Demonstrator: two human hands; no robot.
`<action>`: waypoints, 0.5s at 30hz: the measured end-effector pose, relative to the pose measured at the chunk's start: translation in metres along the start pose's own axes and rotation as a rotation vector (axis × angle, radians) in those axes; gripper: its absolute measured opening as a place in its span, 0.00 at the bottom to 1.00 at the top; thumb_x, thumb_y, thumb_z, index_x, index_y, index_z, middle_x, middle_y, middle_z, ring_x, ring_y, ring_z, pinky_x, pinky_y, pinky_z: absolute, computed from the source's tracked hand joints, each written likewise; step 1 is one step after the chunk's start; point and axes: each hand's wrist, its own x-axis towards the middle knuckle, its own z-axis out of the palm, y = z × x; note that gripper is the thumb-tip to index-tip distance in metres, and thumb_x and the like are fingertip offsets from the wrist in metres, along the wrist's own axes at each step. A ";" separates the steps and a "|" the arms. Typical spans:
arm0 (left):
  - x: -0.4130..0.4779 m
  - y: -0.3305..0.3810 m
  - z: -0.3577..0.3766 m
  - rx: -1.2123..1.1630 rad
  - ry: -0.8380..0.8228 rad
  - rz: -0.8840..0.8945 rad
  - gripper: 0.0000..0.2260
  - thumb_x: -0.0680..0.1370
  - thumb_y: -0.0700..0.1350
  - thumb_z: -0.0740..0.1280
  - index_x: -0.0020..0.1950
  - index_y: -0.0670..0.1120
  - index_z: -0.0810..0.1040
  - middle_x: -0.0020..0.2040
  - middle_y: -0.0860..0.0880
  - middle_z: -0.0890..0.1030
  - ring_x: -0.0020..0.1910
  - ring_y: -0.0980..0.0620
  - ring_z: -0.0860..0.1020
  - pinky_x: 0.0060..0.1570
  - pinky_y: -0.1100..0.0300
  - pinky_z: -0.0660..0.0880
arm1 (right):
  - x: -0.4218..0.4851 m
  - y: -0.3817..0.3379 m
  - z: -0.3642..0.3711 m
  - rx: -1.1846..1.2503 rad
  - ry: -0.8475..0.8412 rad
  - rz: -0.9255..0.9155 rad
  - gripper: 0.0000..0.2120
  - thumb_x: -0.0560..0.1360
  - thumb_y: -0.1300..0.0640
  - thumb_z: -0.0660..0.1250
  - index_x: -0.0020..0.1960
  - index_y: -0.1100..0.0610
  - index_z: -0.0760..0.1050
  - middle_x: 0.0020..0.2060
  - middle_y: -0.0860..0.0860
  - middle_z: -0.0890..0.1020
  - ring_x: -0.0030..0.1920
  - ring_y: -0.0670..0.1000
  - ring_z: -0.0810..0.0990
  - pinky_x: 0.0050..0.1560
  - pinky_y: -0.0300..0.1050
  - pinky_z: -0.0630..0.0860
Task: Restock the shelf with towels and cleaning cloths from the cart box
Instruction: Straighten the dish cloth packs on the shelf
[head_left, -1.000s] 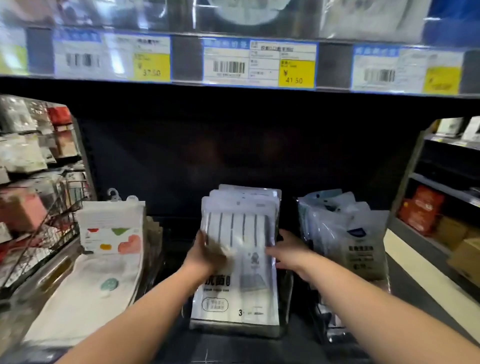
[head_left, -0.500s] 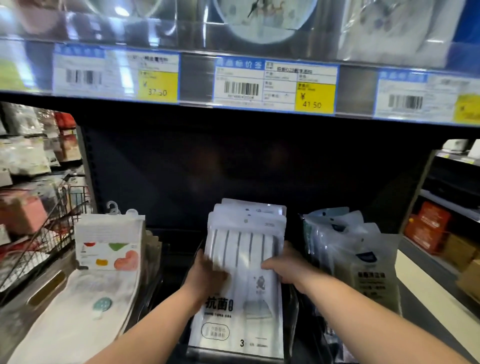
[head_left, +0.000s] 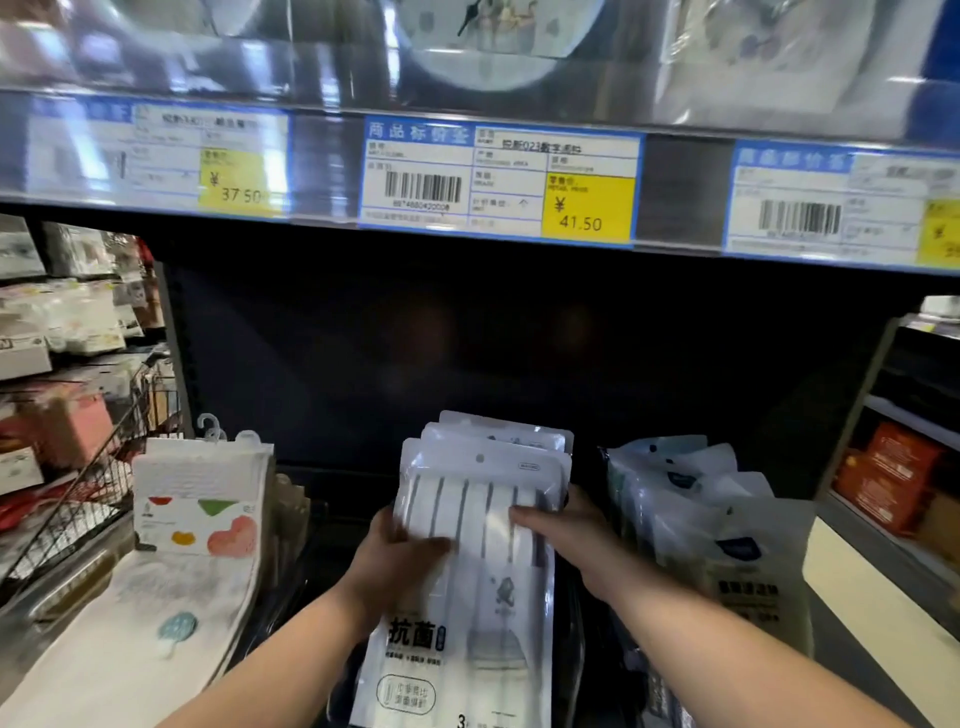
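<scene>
A stack of white cleaning-cloth packs (head_left: 483, 467) with grey stripes leans on the dark lower shelf, front pack facing me. My left hand (head_left: 395, 561) grips the stack's left edge, thumb across the front. My right hand (head_left: 566, 530) holds the right edge, fingers laid over the striped window. To the right stands a row of clear-and-white bagged cloths (head_left: 727, 530). To the left stand white towel packs (head_left: 200, 493) printed with coloured shapes. The cart box is not in view.
The shelf edge above carries price labels (head_left: 498, 182), one reading 41.50. A wire basket (head_left: 88, 499) with goods sits at far left. Orange boxes (head_left: 888, 478) fill a neighbouring rack at right. The shelf's back panel (head_left: 467, 353) is dark and bare.
The view has tilted up and closer to the shelf. Both hands stay on the striped packs; my right fingers have slid further across the front pack.
</scene>
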 end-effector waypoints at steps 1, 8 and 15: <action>0.000 0.002 0.001 -0.004 0.001 0.002 0.19 0.71 0.37 0.73 0.57 0.42 0.69 0.42 0.46 0.77 0.38 0.50 0.77 0.37 0.58 0.76 | 0.002 0.000 -0.001 0.029 0.032 -0.016 0.25 0.68 0.61 0.75 0.63 0.56 0.70 0.57 0.52 0.79 0.51 0.47 0.79 0.45 0.36 0.75; 0.016 0.019 0.002 -0.084 0.024 0.047 0.13 0.72 0.37 0.73 0.54 0.45 0.75 0.48 0.42 0.82 0.43 0.45 0.81 0.44 0.51 0.79 | 0.022 -0.015 -0.011 0.147 -0.038 0.000 0.23 0.72 0.61 0.71 0.66 0.56 0.71 0.58 0.52 0.80 0.54 0.50 0.79 0.43 0.35 0.73; 0.019 0.041 0.000 -0.095 -0.059 -0.027 0.13 0.73 0.43 0.72 0.53 0.38 0.76 0.34 0.44 0.80 0.28 0.50 0.78 0.28 0.60 0.74 | 0.024 -0.012 -0.016 0.147 -0.112 0.057 0.19 0.72 0.65 0.70 0.62 0.60 0.74 0.50 0.52 0.82 0.45 0.45 0.79 0.35 0.32 0.73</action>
